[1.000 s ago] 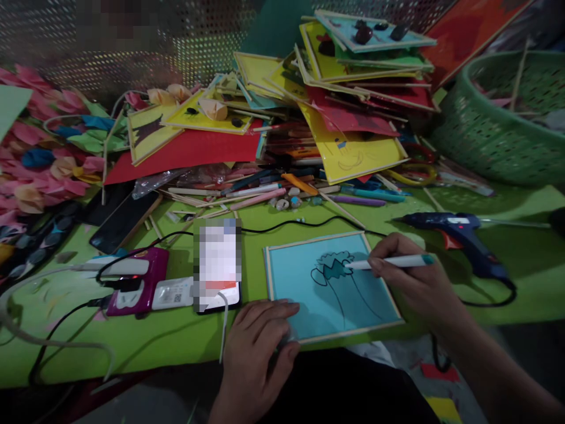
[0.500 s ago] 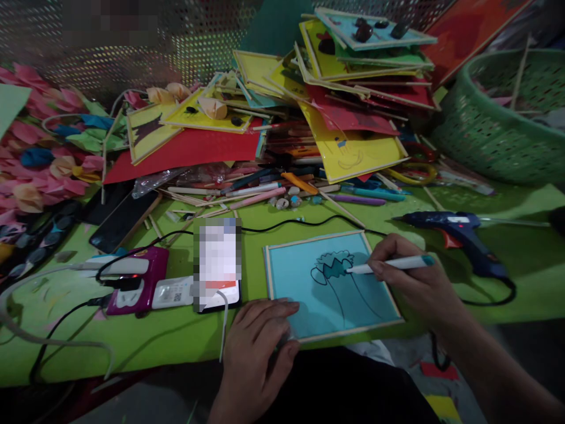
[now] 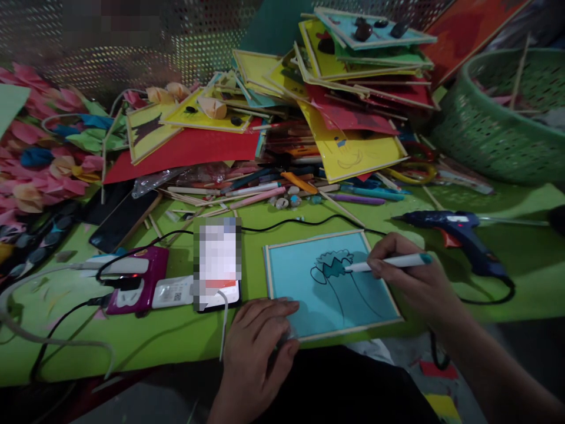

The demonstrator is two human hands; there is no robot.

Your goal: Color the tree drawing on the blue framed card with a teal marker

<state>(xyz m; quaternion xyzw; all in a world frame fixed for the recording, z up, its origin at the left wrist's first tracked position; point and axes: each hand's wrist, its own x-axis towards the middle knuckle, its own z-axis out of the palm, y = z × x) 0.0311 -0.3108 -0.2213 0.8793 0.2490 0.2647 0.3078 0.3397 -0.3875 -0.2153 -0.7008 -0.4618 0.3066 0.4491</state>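
Note:
A light-blue framed card (image 3: 304,265) with thin wooden strips round its edges lies on the green table before me. It bears a black-outlined drawing (image 3: 336,266) with a teal zigzag patch. My right hand (image 3: 410,277) pinches a white felt-tip pen (image 3: 399,261) with a teal end, its tip at the right side of that patch. At the card's lower left corner rests my left hand (image 3: 265,335), loosely bent, fingers on the edge and thumb apart. Something clear and shiny shows by its fingers; I cannot make it out.
Left of the card lie a lit phone (image 3: 218,265) and a magenta power strip (image 3: 145,277) with cables. A blue glue gun (image 3: 459,227) lies at right, beside a green basket (image 3: 498,118). Framed cards (image 3: 366,76) are piled behind several pens (image 3: 265,194); paper flowers (image 3: 48,147) fill the far left.
The pen's tip has shifted very slightly to the left on the teal patch. My left hand and the card look unmoved.

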